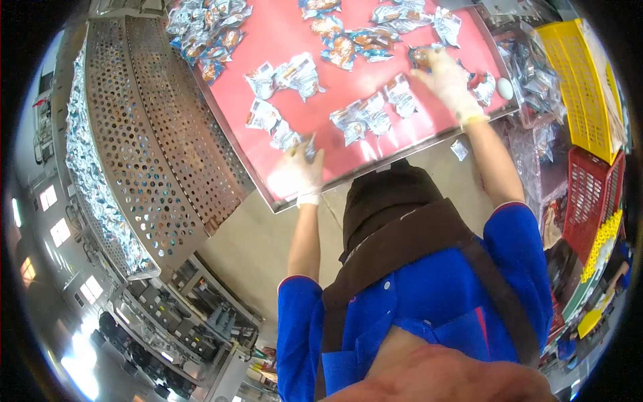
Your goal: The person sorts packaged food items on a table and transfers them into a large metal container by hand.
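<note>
Both my hands wear pale gloves over a pink tray table with a metal rim. My left hand is at the near left edge, its fingers at a small silver packet; the fingertips partly hide whatever they hold. My right hand reaches in at the right, fingers spread, beside an orange and blue packet that its fingertips may touch. Between my hands lie silver packets in a group. More silver packets sit at the left, and orange-and-blue packets lie farther back.
A heap of packets covers the far left corner. A perforated metal conveyor stands left. A white round object rests by the right rim. Yellow and red crates stand right, near plastic bags.
</note>
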A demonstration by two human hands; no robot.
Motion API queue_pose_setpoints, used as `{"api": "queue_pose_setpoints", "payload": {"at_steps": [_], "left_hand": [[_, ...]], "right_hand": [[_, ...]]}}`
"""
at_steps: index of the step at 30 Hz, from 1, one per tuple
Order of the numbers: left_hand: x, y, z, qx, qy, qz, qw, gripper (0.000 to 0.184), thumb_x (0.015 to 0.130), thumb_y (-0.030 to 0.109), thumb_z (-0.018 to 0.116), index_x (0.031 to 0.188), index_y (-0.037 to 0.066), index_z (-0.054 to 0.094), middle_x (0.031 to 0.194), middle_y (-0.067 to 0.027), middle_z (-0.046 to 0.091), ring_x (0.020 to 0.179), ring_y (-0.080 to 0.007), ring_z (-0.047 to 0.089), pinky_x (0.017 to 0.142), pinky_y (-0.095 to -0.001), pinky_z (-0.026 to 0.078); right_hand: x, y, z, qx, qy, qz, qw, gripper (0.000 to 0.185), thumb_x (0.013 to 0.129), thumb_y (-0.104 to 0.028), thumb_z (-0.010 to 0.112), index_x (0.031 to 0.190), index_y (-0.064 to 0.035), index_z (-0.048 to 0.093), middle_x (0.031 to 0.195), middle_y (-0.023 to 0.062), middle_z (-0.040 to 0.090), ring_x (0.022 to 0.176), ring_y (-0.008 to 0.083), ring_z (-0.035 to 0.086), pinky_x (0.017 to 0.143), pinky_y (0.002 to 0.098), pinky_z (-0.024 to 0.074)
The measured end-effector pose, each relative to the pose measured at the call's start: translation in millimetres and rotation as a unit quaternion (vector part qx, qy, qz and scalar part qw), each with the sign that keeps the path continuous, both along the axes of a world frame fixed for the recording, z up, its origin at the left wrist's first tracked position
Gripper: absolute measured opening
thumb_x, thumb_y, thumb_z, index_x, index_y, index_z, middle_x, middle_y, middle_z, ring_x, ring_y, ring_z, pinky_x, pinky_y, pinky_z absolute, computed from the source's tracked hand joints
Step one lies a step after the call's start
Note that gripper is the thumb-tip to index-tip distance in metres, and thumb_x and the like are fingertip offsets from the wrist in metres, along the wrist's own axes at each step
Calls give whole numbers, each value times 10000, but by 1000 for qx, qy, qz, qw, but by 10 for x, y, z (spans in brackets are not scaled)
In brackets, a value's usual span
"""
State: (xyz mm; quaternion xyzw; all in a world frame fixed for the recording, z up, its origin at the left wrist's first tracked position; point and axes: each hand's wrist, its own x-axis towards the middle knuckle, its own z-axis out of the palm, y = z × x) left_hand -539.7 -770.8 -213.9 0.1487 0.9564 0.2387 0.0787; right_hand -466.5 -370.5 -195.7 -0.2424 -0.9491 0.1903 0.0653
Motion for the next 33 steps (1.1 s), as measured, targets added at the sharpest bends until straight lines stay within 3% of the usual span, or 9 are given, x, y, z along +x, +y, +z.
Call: {"api": "queue_pose_setpoints", "payload": {"at_steps": [6, 9, 11, 14, 18, 19, 22, 28, 33], "left_hand": [[-27, 616, -18, 29, -57, 9, 998, 582, 744, 313, 858, 1226, 46, 673, 1183, -198, 596, 1052, -329, 621, 904, -409, 510], [-139, 658, 15, 47, -86, -30, 995, 631, 756, 292, 864, 1291, 54, 629, 1155, -163, 598, 999, -286, 627, 875, -383, 519], [-185, 608, 27, 128, -112, -43, 985, 690, 765, 237, 863, 1368, 70, 570, 1158, -136, 606, 978, -264, 625, 873, -354, 520], [-237, 256, 206, 125, -72, 9, 989, 662, 773, 208, 853, 1359, 65, 580, 1182, -131, 612, 1007, -254, 615, 875, -350, 519], [-380, -426, 55, -34, 10, -19, 999, 659, 816, 158, 768, 1432, 134, 534, 1420, -190, 518, 1230, -307, 574, 1024, -392, 476], [-383, -349, 183, -12, -123, 17, 992, 662, 822, 131, 755, 1442, 114, 523, 1493, -194, 464, 1322, -316, 507, 1074, -390, 440], [-478, -372, -135, 92, -84, 31, 992, 652, 778, 66, 793, 1393, 70, 575, 1257, -155, 563, 1184, -261, 579, 986, -349, 507], [-310, -210, 190, 161, -124, 99, 974, 581, 785, 43, 748, 1347, 86, 606, 1282, -153, 544, 1199, -289, 557, 1005, -387, 479], [-115, -67, -361, 215, -196, 5, 957, 645, 755, 130, 760, 1374, 106, 580, 1358, -184, 500, 1272, -340, 498, 1039, -429, 451]], "right_hand": [[-361, 323, -267, 42, -67, 35, 996, 365, 843, -228, 693, 1190, -118, 662, 1112, 162, 663, 1046, 366, 627, 887, 465, 534], [-67, 104, -128, -244, 140, -74, 957, 495, 814, -116, 747, 1280, -114, 580, 1144, 117, 655, 1024, 248, 653, 850, 370, 551], [102, -34, -128, -462, 281, -73, 838, 629, 755, -45, 823, 1302, -78, 514, 1159, 88, 625, 1016, 155, 617, 834, 307, 533], [319, -303, -280, -529, 250, -182, 790, 582, 741, -52, 837, 1236, -43, 531, 1178, 100, 622, 1032, 164, 602, 854, 309, 518], [637, -409, -763, -304, 156, -88, 936, 482, 742, -49, 821, 1139, -29, 549, 1121, 104, 618, 1027, 198, 590, 886, 337, 499], [726, -393, -834, -274, 136, -53, 950, 462, 739, -49, 818, 1117, -31, 551, 1101, 106, 616, 1014, 212, 588, 892, 346, 494], [795, -367, -736, -259, 97, 5, 961, 483, 695, -70, 830, 1094, -42, 559, 1108, 128, 578, 1017, 300, 562, 929, 401, 467], [632, -390, -169, 10, 66, 174, 983, 620, 694, -244, 844, 1228, -82, 572, 1345, 167, 498, 1243, 403, 453, 1048, 522, 384], [331, -766, 4, 55, -94, 272, 956, 989, 649, -401, 869, 1517, -443, 396, 1513, 162, 421, 1368, 502, 361, 1078, 670, 327]]}}
